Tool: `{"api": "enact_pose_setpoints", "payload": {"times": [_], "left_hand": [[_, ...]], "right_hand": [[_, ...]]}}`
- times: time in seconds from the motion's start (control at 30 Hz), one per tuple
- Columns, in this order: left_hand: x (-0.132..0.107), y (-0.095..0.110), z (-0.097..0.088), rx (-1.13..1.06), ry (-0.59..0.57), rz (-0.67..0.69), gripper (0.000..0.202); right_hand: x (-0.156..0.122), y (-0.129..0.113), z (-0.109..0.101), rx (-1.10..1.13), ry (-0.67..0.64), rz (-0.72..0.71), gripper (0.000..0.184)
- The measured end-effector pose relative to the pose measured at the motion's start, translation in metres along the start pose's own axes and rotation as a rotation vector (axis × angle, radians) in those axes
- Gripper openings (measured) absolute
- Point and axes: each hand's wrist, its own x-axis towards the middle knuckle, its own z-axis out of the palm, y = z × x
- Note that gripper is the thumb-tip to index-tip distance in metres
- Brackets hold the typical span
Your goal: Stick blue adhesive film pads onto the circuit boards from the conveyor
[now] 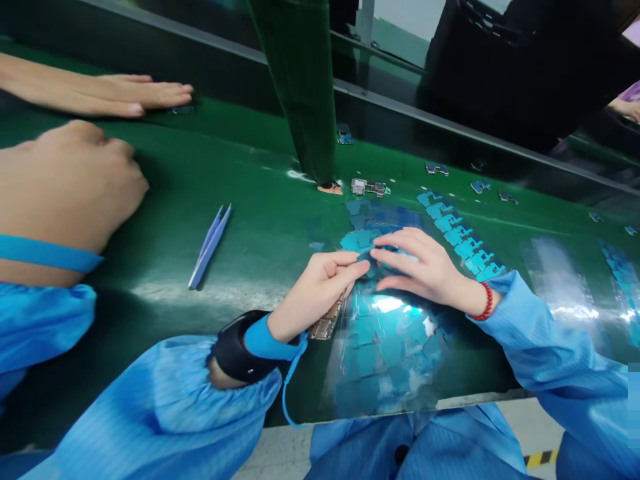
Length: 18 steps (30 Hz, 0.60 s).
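Note:
Between its thumb and forefinger, my left hand (330, 283) pinches a small dark circuit board (369, 259), mostly covered by the fingers. My right hand (425, 267) has its fingers apart; its fingertips reach the board's right edge, and I cannot tell whether they touch it. Beneath both hands lies a clear sheet of blue-green film stickers (385, 333). Partly under my left hand rests a brownish-metallic circuit board (326, 323), close to the sheet's left edge.
Blue tweezers (210, 247) lie on the green mat (260, 200). Behind my hands stands a green post (307, 93) near a board (369, 187). More boards (437, 169) and a sticker strip (463, 237) lie to the right. A co-worker's hands (85, 180) are at left.

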Motion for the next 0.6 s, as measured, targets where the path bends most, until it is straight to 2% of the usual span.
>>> {"api": "enact_pose_setpoints", "payload": {"times": [0.07, 0.13, 0.2, 0.27, 0.33, 0.4, 0.5, 0.6], "left_hand": [[-0.001, 0.001, 0.0, 0.036, -0.006, 0.003, 0.04], [-0.002, 0.002, 0.001, 0.053, -0.045, -0.007, 0.04], [-0.003, 0.002, 0.001, 0.052, -0.09, -0.019, 0.041], [-0.004, 0.003, 0.002, 0.054, -0.127, -0.023, 0.041], [-0.004, 0.003, 0.002, 0.065, -0.146, -0.025, 0.04], [-0.004, 0.003, 0.002, 0.081, -0.146, -0.026, 0.041], [-0.002, 0.0, 0.001, 0.061, -0.085, -0.027, 0.038], [0.001, -0.004, 0.0, -0.108, 0.003, -0.072, 0.026]], "right_hand": [[-0.003, 0.002, -0.012, 0.139, 0.081, 0.233, 0.038], [-0.005, 0.004, -0.025, 0.354, 0.104, 0.536, 0.032], [-0.004, 0.004, -0.033, 0.576, 0.034, 0.752, 0.025], [-0.002, 0.004, -0.035, 0.713, -0.058, 0.83, 0.023], [0.0, 0.001, -0.034, 0.741, -0.093, 0.827, 0.022], [0.001, -0.001, -0.032, 0.676, -0.099, 0.769, 0.022], [-0.001, -0.006, -0.035, 0.404, -0.039, 0.591, 0.015], [-0.008, -0.013, -0.045, 0.133, 0.089, 0.416, 0.01]]}}
